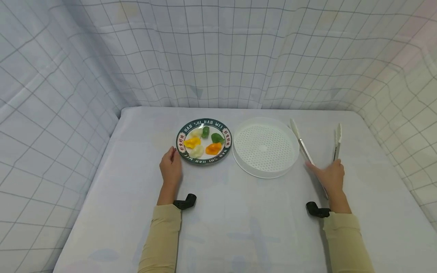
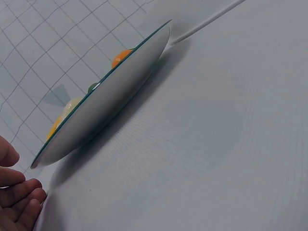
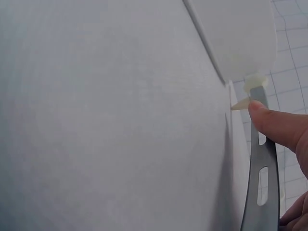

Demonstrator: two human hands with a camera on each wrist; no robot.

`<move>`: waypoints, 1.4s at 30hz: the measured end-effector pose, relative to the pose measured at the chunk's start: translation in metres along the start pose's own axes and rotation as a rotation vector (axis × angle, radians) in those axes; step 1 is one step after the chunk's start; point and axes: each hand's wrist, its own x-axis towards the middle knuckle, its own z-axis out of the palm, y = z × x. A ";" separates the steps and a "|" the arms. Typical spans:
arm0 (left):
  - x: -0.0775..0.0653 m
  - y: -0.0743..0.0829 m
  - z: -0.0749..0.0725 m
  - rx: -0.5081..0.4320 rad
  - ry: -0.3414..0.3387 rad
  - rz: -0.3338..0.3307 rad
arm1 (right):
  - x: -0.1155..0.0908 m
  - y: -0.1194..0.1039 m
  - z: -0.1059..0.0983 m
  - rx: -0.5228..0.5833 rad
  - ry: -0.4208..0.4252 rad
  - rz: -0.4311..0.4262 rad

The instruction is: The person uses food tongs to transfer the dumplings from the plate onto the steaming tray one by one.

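As we judge it, the step in hand is readying the tongs point(image 1: 305, 150), right of centre in the frame; the next move calls for keeping both arms under control. We find the right hand point(image 1: 330, 176) gripping them, arms spread wide. At centre left, the left hand point(image 1: 170, 167) is loosely curled, holding nothing, beside the plate point(image 1: 186, 156) of coloured pieces point(image 1: 192, 142). A white strainer point(image 1: 263, 174) stands between plate and tongs.

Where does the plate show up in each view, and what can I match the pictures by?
Head: plate, a little left of centre.
Left wrist: plate, upper left, seen from the side.
Right wrist: not in it.
Shared landmark: gridded cloth, in all three views.
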 end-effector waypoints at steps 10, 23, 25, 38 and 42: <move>0.001 -0.005 -0.004 -0.002 0.000 0.005 | 0.008 -0.004 0.007 -0.037 -0.008 0.080; 0.002 -0.006 -0.003 -0.022 -0.002 0.038 | 0.009 0.003 0.001 0.013 0.056 0.051; 0.001 -0.006 -0.003 -0.024 -0.002 0.046 | 0.008 0.003 -0.002 0.022 0.091 0.002; -0.003 -0.005 -0.003 -0.016 -0.034 0.040 | -0.017 -0.026 -0.036 -0.027 0.069 -0.499; -0.002 -0.004 -0.002 -0.010 -0.046 0.049 | -0.025 -0.045 -0.041 -0.064 0.024 -0.645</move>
